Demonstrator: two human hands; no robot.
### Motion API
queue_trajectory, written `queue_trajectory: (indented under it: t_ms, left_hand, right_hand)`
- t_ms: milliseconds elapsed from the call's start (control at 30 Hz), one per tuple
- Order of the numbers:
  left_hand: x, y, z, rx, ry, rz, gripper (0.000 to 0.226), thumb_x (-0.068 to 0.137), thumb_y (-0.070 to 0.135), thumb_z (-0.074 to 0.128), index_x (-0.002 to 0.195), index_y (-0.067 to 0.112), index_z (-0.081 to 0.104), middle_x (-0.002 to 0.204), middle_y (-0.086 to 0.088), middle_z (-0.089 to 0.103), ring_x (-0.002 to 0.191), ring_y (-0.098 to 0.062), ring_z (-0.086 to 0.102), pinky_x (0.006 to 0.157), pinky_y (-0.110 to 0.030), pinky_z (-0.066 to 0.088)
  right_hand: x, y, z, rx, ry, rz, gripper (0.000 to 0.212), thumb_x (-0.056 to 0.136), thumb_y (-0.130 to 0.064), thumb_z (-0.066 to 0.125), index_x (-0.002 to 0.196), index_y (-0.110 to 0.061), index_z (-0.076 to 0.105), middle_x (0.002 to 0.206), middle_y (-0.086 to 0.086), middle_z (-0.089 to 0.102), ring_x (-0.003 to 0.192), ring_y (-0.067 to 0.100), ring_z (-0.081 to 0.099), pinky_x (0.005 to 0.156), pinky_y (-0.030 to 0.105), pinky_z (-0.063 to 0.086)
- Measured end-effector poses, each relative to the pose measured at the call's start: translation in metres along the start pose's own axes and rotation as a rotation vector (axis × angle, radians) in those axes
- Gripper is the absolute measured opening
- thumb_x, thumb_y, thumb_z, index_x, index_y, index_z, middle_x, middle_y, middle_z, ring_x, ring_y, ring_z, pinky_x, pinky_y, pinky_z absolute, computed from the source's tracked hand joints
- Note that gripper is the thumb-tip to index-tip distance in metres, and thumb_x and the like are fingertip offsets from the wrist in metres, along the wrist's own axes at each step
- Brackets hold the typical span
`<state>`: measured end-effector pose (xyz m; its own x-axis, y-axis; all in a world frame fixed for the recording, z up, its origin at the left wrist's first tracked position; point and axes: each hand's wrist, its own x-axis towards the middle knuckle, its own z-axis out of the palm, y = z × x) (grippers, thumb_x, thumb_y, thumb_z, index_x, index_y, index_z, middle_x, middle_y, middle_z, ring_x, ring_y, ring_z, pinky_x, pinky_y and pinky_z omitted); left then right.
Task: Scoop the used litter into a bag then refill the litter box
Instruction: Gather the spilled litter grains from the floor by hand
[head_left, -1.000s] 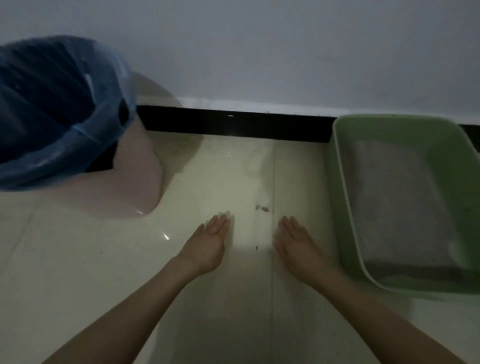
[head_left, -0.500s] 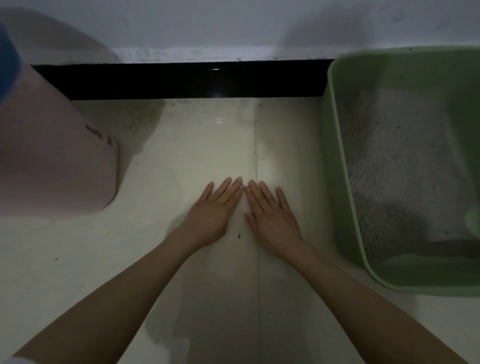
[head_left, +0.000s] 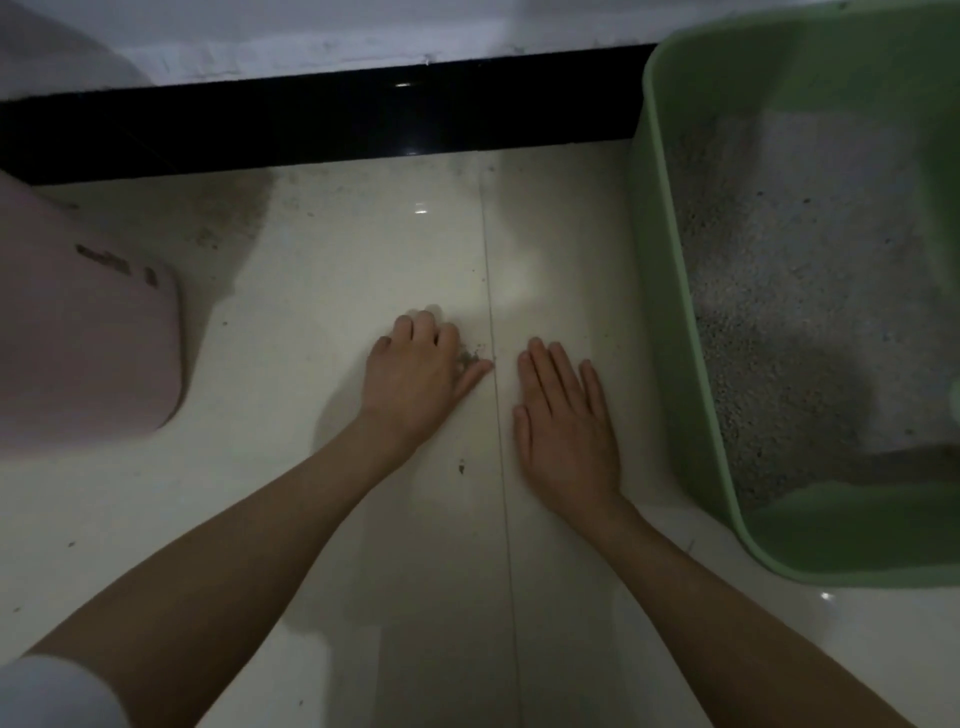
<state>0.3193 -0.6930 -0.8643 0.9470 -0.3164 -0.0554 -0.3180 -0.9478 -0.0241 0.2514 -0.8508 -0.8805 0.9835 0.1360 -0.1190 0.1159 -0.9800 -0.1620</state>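
Head view: litter box (head_left: 670, 291) at right holds grey litter (head_left: 800, 291), unscooped. Left hand (head_left: 415, 374) curls over spilled grains (head_left: 469, 357) on floor (head_left: 332, 249); right hand (head_left: 566, 421) lies flat, holding nothing. Judged: scooping and refill both remain.

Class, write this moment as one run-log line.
left hand: fingers curled over spilled litter on floor | right hand: flat on floor | litter box: right, holds litter

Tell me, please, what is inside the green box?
The green box holds grey litter over most of its floor, with a bare green patch at the near end. Anything buried in the litter cannot be seen.
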Motion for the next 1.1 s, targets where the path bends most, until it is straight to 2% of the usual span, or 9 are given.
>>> queue_trajectory:
  t_ms: [233, 367, 533, 633, 733, 867, 933, 1033, 1100]
  left_hand:
    - [0.01, 0.001, 0.001, 0.089, -0.023, 0.209, 0.032, 0.089, 0.027, 0.037, 0.067, 0.013, 0.054, 0.065, -0.006, 0.054, 0.056, -0.024, 0.054, 0.041, -0.024, 0.033]
    - [0.013, 0.005, -0.002, 0.104, -0.016, 0.255, 0.018, 0.071, 0.006, 0.036, 0.063, 0.012, 0.051, 0.061, -0.007, 0.052, 0.052, -0.025, 0.052, 0.046, -0.025, 0.033]
    - [0.017, 0.006, -0.01, 0.071, -0.022, 0.233, 0.022, 0.069, 0.006, 0.035, 0.057, 0.01, 0.052, 0.054, -0.007, 0.054, 0.047, -0.024, 0.054, 0.046, -0.024, 0.039]
    - [0.012, 0.0, -0.013, -0.147, 0.041, 0.079, 0.028, 0.082, 0.017, 0.041, 0.06, 0.005, 0.054, 0.055, -0.014, 0.057, 0.047, -0.027, 0.056, 0.046, -0.024, 0.041]
    - [0.001, -0.009, -0.021, -0.637, 0.046, -0.242, 0.034, 0.099, 0.015, 0.037, 0.065, 0.009, 0.042, 0.064, -0.015, 0.051, 0.061, -0.028, 0.047, 0.058, -0.032, 0.028]
    - [-0.022, -0.023, -0.034, -1.011, 0.08, -0.53, 0.04, 0.1, 0.022, 0.033, 0.061, 0.012, 0.033, 0.059, -0.002, 0.036, 0.057, -0.019, 0.034, 0.06, -0.03, 0.027]
    - [-0.03, -0.031, -0.049, -1.015, 0.129, -0.529, 0.039, 0.1, 0.024, 0.034, 0.065, 0.007, 0.039, 0.061, -0.005, 0.036, 0.058, -0.019, 0.033, 0.059, -0.031, 0.029]
    - [-0.037, -0.046, -0.093, -0.915, 0.219, -0.436, 0.041, 0.1, 0.023, 0.036, 0.061, 0.009, 0.033, 0.056, -0.001, 0.031, 0.053, -0.014, 0.029, 0.055, -0.032, 0.024]
    - [-0.041, -0.062, -0.128, -0.823, 0.283, -0.386, 0.043, 0.099, 0.023, 0.037, 0.059, 0.015, 0.025, 0.053, 0.001, 0.027, 0.049, -0.013, 0.027, 0.052, -0.032, 0.019]
  right_hand:
    - [0.001, -0.001, 0.0, -0.008, 0.003, -0.002, 0.055, 0.093, -0.03, 0.026, 0.142, -0.006, 0.035, 0.15, 0.009, 0.034, 0.14, 0.023, 0.031, 0.113, 0.044, 0.017]
    - [0.002, -0.001, 0.001, -0.024, 0.027, -0.007, 0.055, 0.092, -0.029, 0.029, 0.142, -0.007, 0.036, 0.149, 0.009, 0.035, 0.139, 0.023, 0.032, 0.114, 0.043, 0.016]
    - [0.001, 0.0, 0.002, -0.004, 0.015, -0.012, 0.054, 0.092, -0.028, 0.03, 0.14, -0.007, 0.039, 0.148, 0.009, 0.037, 0.138, 0.023, 0.034, 0.114, 0.041, 0.016]
    - [0.002, 0.001, 0.001, 0.035, -0.008, -0.029, 0.054, 0.093, -0.028, 0.027, 0.141, -0.006, 0.038, 0.149, 0.009, 0.036, 0.139, 0.023, 0.032, 0.115, 0.039, 0.012]
    - [0.004, -0.003, -0.009, 0.363, 0.039, 0.025, 0.052, 0.097, -0.026, 0.019, 0.143, -0.006, 0.033, 0.152, 0.006, 0.03, 0.142, 0.017, 0.023, 0.117, 0.028, 0.003]
    - [0.01, -0.023, -0.04, 1.091, 0.149, 0.484, 0.035, 0.1, -0.014, 0.036, 0.13, -0.004, 0.052, 0.136, 0.002, 0.049, 0.128, 0.008, 0.041, 0.101, 0.002, 0.027]
    - [0.018, -0.03, -0.05, 1.216, 0.205, 0.578, 0.029, 0.098, -0.011, 0.041, 0.117, -0.004, 0.061, 0.119, 0.005, 0.06, 0.114, 0.012, 0.054, 0.095, 0.008, 0.039]
    - [0.023, -0.042, -0.055, 1.271, 0.173, 0.549, 0.022, 0.097, -0.007, 0.042, 0.101, -0.007, 0.064, 0.099, 0.004, 0.064, 0.097, 0.014, 0.06, 0.092, 0.026, 0.046]
    - [0.022, -0.054, -0.056, 1.289, 0.139, 0.511, 0.021, 0.097, -0.006, 0.043, 0.1, -0.003, 0.064, 0.091, 0.004, 0.063, 0.083, 0.004, 0.06, 0.083, 0.02, 0.047]
